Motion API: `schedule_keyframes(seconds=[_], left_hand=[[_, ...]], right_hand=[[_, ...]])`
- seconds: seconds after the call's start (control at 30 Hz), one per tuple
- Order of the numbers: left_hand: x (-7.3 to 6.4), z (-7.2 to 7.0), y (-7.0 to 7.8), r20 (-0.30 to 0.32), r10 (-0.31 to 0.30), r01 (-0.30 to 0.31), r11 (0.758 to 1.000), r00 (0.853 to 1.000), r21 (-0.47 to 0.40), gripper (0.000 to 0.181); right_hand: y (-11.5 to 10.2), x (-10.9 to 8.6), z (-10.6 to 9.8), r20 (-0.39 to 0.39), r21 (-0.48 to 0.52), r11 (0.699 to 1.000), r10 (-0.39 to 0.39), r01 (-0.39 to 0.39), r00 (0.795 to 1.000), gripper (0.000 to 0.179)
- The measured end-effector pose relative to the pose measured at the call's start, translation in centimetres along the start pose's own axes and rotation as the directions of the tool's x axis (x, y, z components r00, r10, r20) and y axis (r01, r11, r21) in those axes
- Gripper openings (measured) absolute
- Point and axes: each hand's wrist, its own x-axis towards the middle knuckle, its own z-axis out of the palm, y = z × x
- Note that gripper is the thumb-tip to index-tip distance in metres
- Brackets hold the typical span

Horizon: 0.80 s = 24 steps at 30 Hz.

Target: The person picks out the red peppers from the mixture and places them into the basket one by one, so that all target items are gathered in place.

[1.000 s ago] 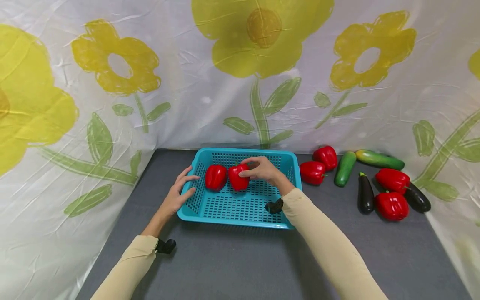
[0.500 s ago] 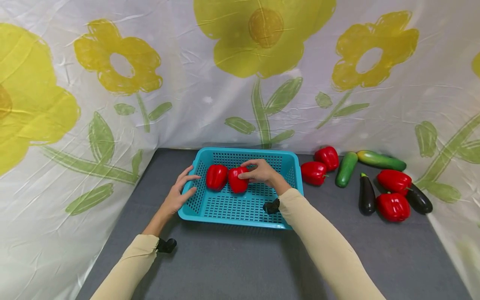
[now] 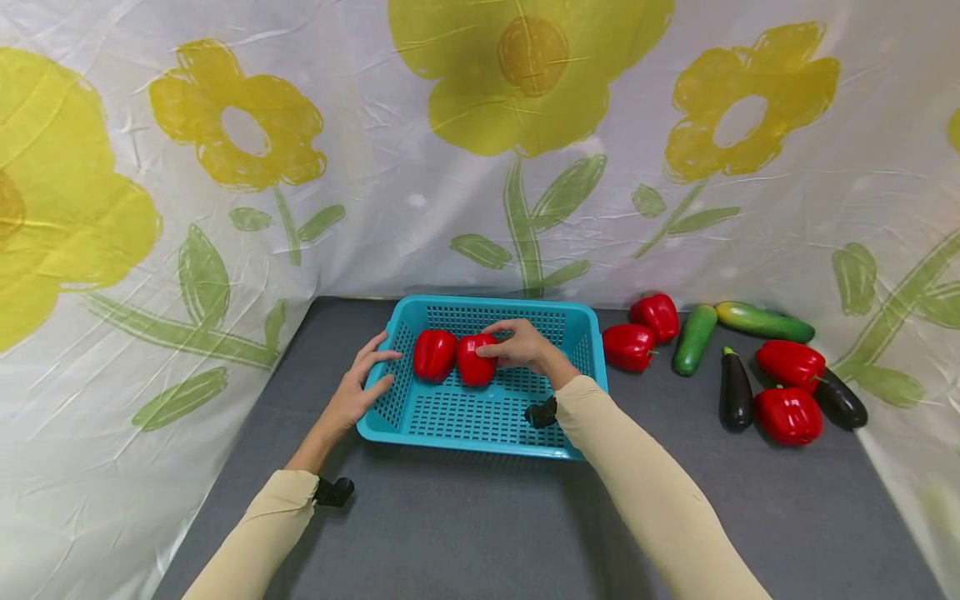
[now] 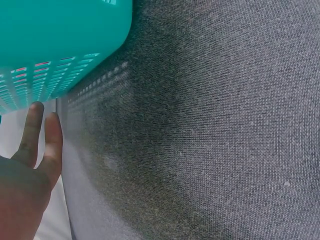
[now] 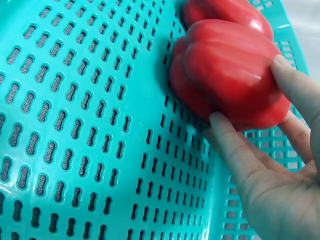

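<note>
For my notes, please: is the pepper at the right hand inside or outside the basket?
Inside: the head view shows the pepper, held by the right hand, within the basket, beside a second pepper.

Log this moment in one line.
right hand: holds glossy red bell pepper inside turquoise perforated plastic basket; left hand: at basket's left end; second red bell pepper: alongside

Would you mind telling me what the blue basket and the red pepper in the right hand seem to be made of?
The blue basket looks like smooth, semi-gloss molded plastic, judging by its regular slots. The red pepper in the right hand is glossy with bright highlights: perhaps plastic or foam, possibly real.
</note>
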Motion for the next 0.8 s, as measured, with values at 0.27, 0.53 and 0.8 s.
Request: schedule_keyframes(seconds=[0.27,0.53,0.8], left_hand=[[-0.1,0.0,1.0,0.004,0.016,-0.016,1.0,1.0,0.007,0.033],[0.0,-0.2,-2.1,0.014,0.032,-0.032,0.999,0.999,-0.007,0.035],[-0.1,-0.2,-1.9,0.022,0.049,-0.048,0.998,0.999,-0.034,0.034]], right_hand=[[-0.2,-0.3,0.0,0.013,0.003,1.0,0.003,-0.003,1.0,0.051],[-0.9,-1.3,-1.1,0.112,-0.055,0.998,-0.022,0.029,0.993,0.064],[-1.6,-2.5,-2.4,0.173,-0.142,0.988,-0.043,0.068,0.984,0.071]])
